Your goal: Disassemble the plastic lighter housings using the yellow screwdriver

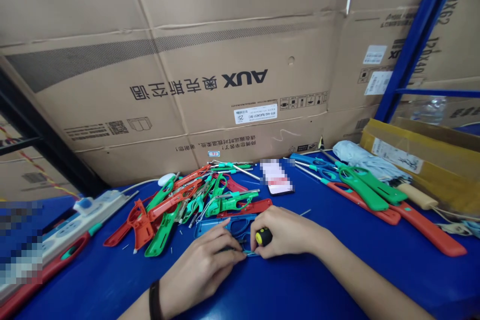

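Observation:
My right hand (287,230) is closed around a screwdriver (264,236) with a black and yellow handle; its tip is hidden by the fingers. My left hand (206,260), a dark band on its wrist, has its fingers bent at a small blue part by the screwdriver. What they grip is mostly hidden. Just beyond both hands lies a blue lighter casing (210,225). Heaped further left are red casing halves (176,199), green casing halves (161,237) and thin metal tubes, apparently parts of long-nosed lighters.
Whole-looking red lighters (429,230) and green lighters (363,190) lie right. A phone (279,189) rests at the back against a large carton (210,45). On the left is a power strip (95,216); a taped box (442,170) stands right, near a blue post (408,45).

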The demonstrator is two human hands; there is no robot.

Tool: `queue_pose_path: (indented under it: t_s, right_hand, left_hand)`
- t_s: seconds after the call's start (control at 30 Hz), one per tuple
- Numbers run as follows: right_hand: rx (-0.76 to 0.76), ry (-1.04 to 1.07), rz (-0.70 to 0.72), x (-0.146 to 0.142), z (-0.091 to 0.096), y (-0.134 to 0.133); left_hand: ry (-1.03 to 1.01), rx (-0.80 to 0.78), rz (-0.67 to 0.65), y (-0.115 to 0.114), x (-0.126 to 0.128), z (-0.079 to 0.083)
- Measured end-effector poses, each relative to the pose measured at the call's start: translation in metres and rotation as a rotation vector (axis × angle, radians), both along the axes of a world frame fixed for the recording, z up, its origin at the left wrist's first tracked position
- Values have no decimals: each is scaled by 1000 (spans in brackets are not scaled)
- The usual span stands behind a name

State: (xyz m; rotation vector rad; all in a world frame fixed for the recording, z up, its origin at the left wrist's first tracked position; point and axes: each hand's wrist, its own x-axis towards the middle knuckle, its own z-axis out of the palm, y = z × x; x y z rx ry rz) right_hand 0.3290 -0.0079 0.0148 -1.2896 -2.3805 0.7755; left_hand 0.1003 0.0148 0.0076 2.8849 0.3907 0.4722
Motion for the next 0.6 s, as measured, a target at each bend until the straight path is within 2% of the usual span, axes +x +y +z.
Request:
queue_pose_path:
  t_s: [0.17,0.3,0.5,0.6]
  right_hand:
    - [18,-19,-22,-1,3,-2]
    - [46,-23,-41,0,2,-4]
    - [98,20,-19,3,0,-3]
    - [149,26,-40,2,1,-2]
  left_hand:
    - [-32,-98,106,-1,3,-7]
    - [-50,-101,108,0,6,-9]
    - [-54,-54,120,-2,3,-10]
    - [-36,12,120,1,-3,-1]
